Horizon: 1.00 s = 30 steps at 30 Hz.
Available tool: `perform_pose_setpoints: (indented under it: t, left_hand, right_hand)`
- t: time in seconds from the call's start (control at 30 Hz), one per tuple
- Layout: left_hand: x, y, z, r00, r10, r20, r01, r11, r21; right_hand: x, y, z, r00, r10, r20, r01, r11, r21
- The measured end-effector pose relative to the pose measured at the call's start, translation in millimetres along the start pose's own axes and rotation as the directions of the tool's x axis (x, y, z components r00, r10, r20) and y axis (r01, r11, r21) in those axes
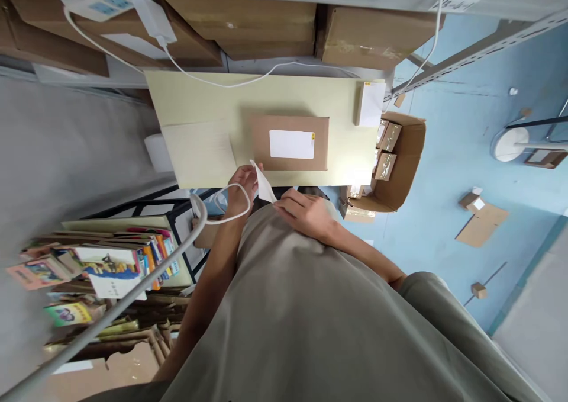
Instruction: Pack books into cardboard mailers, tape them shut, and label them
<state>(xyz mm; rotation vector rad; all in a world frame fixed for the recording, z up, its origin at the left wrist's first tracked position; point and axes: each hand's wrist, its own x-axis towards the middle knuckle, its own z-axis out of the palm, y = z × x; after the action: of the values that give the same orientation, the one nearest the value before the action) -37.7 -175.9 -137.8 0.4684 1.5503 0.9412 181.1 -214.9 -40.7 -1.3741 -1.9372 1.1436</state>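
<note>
My left hand (243, 184) is closed in a pinch on a small white paper slip (265, 184) at the near edge of the pale yellow table (199, 97). My right hand (306, 214) lies with its fingers stretched flat against my olive shirt, its fingertips close to the slip's lower corner, holding nothing. Just beyond both hands a flat brown cardboard parcel (261, 144) with a white label (291, 144) lies on the table. A white cable (222, 218) loops around my left wrist.
A plain cardboard sheet (199, 153) lies left of the parcel and a white stack (370, 103) sits at the table's right end. An open box of small parcels (406, 165) stands on the blue floor. Books (110, 266) fill a cart at left. Cartons (248, 23) sit behind.
</note>
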Motion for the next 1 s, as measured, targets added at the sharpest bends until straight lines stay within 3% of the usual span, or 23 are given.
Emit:
perform_pose_setpoints:
  t: [0.1,0.2,0.27,0.37,0.57,1.0]
  left_hand:
    - [15,4,1.1,0.995,0.085,-0.043,-0.080,0.991,0.110]
    - [36,13,16.9,0.985,0.169,-0.011,-0.160,0.949,0.271]
    - [49,19,31.9,0.977,0.211,0.021,-0.203,0.902,0.380]
    - [65,23,50.9,0.969,0.244,0.033,-0.225,0.824,0.520]
    - [74,18,60.7,0.956,0.288,0.056,-0.255,0.721,0.645]
    - [79,16,66.0,0.953,0.297,0.062,-0.254,0.668,0.699]
  right_hand:
    - [13,26,-2,0.977,0.160,-0.140,-0.148,0.984,0.094]
    - [37,73,-10,0.863,0.410,-0.294,-0.375,0.911,0.172]
    - [52,101,-11,0.794,0.521,-0.314,-0.495,0.853,0.164]
    - [65,122,-5,0.742,0.600,-0.300,-0.600,0.793,0.102]
    - [68,123,9,0.698,0.638,-0.324,-0.664,0.747,0.039]
    - [78,126,8,0.686,0.643,-0.340,-0.682,0.731,0.006]
